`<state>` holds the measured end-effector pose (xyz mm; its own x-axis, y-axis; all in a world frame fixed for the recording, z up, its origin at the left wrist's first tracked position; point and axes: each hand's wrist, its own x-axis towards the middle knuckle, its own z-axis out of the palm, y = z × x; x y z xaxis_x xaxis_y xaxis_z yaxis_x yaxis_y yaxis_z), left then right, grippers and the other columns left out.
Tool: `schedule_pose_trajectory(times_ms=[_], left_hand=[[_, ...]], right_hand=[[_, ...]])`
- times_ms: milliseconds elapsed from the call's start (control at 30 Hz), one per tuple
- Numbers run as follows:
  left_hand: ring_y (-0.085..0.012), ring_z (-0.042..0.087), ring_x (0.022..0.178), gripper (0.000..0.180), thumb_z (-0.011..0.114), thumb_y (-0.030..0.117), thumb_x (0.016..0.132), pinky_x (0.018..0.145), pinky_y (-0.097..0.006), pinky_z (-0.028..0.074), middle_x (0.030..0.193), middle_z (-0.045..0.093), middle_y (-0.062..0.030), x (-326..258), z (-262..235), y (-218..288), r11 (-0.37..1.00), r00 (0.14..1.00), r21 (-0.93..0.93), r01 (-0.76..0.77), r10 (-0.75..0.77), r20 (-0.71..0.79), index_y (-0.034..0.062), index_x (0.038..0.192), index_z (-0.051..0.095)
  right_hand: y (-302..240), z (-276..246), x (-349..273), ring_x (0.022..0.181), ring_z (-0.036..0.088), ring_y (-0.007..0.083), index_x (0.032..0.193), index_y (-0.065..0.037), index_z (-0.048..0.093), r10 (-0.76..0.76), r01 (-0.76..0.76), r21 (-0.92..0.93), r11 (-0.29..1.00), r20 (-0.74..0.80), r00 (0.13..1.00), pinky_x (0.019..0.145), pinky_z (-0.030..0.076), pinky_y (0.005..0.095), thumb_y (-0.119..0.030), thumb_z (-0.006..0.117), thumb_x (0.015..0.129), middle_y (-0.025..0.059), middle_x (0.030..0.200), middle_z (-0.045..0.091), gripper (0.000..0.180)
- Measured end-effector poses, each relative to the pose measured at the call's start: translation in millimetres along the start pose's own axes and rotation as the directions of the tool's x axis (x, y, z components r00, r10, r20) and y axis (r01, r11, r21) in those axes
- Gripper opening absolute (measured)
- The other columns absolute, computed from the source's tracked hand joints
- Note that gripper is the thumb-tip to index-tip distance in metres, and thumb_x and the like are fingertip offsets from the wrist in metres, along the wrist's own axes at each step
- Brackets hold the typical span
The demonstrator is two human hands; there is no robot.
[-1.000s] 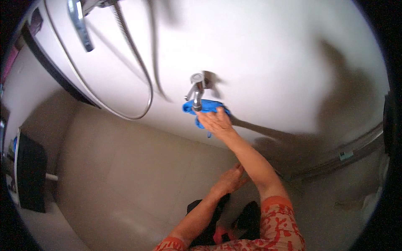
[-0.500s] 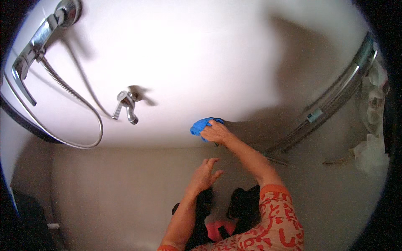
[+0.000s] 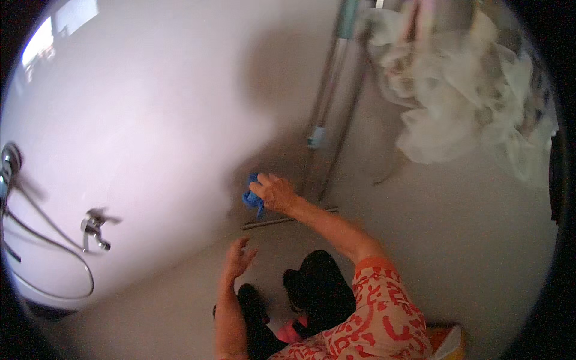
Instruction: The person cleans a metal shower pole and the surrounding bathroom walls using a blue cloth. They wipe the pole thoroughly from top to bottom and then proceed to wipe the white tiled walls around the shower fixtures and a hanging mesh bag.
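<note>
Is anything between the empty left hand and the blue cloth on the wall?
Nothing visible. The left hand hangs open in free air below the blue cloth, which the right hand presses to the white wall. Only bare wall lies between.

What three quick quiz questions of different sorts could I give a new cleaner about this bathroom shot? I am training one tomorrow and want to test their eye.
1. True or false: the right hand presses a blue cloth against the white wall.
2. Multiple choice: the left hand is A) closed on the wall tap, B) open and holding nothing, C) pulling the shower hose.
3. Fill in: the pale bundle of fabric hangs to the ____ of the metal rail.

Key: 1 true; 2 B; 3 right.
</note>
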<state>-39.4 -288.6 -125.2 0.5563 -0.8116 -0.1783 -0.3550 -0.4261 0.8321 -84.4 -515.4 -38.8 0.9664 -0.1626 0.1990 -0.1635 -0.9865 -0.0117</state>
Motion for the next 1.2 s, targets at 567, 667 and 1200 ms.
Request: schedule_pose_trajectory(times_ms=[567,667,1200], left_hand=[[-0.0324,0.059,0.095,0.045,0.069,0.024,0.077,0.075,-0.042,0.049,0.11,0.058,-0.019,53,78,25,0.916,0.917,0.19,-0.354,0.299,0.263,0.0012,0.113,0.054],[-0.0326,0.06,0.091,0.038,0.069,0.019,0.076,0.073,-0.041,0.049,0.107,0.058,-0.0175,73,117,47,0.857,0.843,0.084,-0.508,0.475,0.252,0.0031,0.109,0.056],[-0.0294,0.039,0.124,0.037,0.065,0.016,0.069,0.101,-0.047,0.029,0.128,0.049,-0.0073,-91,175,496,-0.362,-0.406,0.339,-0.868,0.911,-0.067,0.0173,0.106,0.062]], right_hand=[[110,-304,-449,0.093,0.054,0.0363,0.112,-0.013,0.055,0.054,-0.968,-0.23,0.101,-0.97,0.236,0.075,0.046,0.0406,-0.005,0.068,0.067,0.0199,0.106,0.054,0.047],[157,-321,-484,0.095,0.051,0.037,0.113,-0.013,0.055,-0.032,-0.957,-0.287,-0.035,-0.957,0.288,0.077,0.043,0.0424,-0.003,0.067,0.065,0.0198,0.109,0.052,0.05],[131,-279,-486,0.106,0.04,0.0337,0.118,-0.027,0.052,0.345,-0.835,-0.492,0.248,-0.76,0.55,0.078,0.032,0.0581,-0.028,0.073,0.06,0.013,0.123,0.041,0.062]])
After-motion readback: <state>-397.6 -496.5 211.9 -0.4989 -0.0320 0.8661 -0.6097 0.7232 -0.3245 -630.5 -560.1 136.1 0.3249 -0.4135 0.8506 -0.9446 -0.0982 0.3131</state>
